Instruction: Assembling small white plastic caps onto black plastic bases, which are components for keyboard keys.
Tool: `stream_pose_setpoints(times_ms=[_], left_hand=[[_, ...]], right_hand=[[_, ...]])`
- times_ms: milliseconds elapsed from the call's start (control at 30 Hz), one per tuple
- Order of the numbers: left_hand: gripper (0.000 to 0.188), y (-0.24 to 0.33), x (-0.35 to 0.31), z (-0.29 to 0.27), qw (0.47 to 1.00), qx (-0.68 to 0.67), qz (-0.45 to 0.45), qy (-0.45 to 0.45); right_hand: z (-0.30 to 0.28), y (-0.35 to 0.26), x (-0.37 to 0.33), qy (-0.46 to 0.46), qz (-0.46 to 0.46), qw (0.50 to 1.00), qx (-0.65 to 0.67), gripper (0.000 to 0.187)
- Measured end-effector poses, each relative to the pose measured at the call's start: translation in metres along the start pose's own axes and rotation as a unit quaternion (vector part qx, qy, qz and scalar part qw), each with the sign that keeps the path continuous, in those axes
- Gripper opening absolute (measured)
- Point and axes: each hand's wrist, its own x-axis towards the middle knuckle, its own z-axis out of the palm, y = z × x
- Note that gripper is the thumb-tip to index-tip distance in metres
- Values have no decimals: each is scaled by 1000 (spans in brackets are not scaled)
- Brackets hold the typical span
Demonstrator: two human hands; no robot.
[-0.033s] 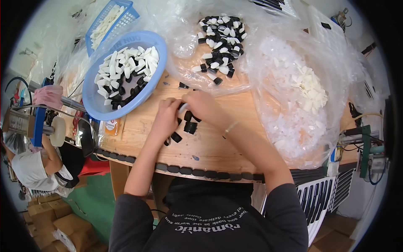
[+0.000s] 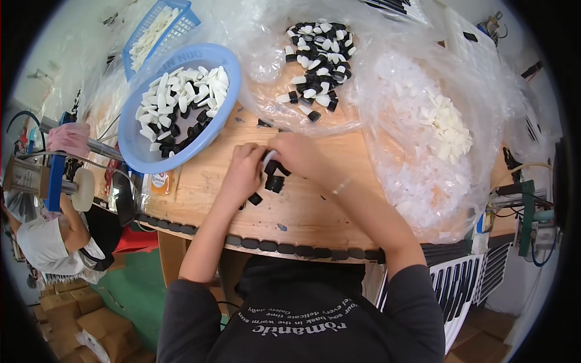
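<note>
Over the wooden table, my left hand [image 2: 242, 171] and my right hand [image 2: 296, 154] meet with fingers closed. Between their fingertips is a small white plastic piece [image 2: 270, 158] with something black against it, probably a black cap; the fingers partly hide both. Just below my hands, short black ribbed caps [image 2: 275, 184] sit on the wood. Another black cap [image 2: 255, 198] lies beside my left wrist, and a further black piece [image 2: 264, 123] rests beyond my fingers.
A blue basin [image 2: 229, 115] at left holds white pieces and black caps. Behind it stands a blue basket [image 2: 189, 23]. Black-and-white assembled parts [image 2: 321, 60] are heaped at the back. Clear plastic sheeting with white pieces [image 2: 448, 130] lies right. Black padding [image 2: 284, 248] lines the near edge.
Both hands have shifted slightly to the right, still together. The white piece between them has moved a little right and down and is turned differently.
</note>
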Motion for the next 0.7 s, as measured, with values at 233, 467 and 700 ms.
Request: stream_pose_setpoints(times_ms=[233,467,700], left_hand=[[37,37,9,22,997,-24,51,-51],[31,48,23,32,997,0,59,-43],[26,74,36,25,996,-31,85,-13]], right_hand=[[-72,16,-67,83,45,989,115,9],[-71,23,-101,166,219,916,292,12],[-72,4,-95,246,37,950,190,15]])
